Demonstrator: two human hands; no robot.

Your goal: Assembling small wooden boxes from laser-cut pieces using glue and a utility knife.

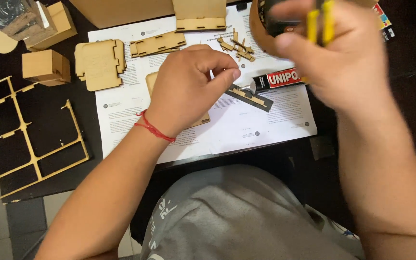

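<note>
The left hand [188, 86] is curled nearly closed, thumb and forefinger pinched together over a small wooden piece [250, 95] that lies on a dark strip on the paper. The fingertips [232, 74] meet just above the piece's near end; whether they grip something tiny or only press is too small to tell. The right hand [343, 58] is raised above the desk and blurred by motion, its fingers wrapped around a dark tool with yellow parts [319, 21]. What kind of tool it is cannot be made out.

The tube of glue [278, 78], black and red with a nozzle pointing left, lies just beside the small piece, between the two hands. For gluing a piece this small, the work is best done with the left hand pinning it flat and steady, with only a thin bead applied, and with the printed instruction sheets [237, 125] kept under the joint to catch any squeeze-out.

Under the left hand, partly hidden, is a flat wooden panel [151, 82]. Further out lie more laser-cut parts: a slotted strip [157, 44], a notched plate [99, 62], a cluster of small offcuts [237, 47], a slotted panel [200, 17] at the top edge and a small assembled box [45, 66]. On the left of the desk [49, 139] rests the thin leftover frame [34, 139] from which parts have been punched.
</note>
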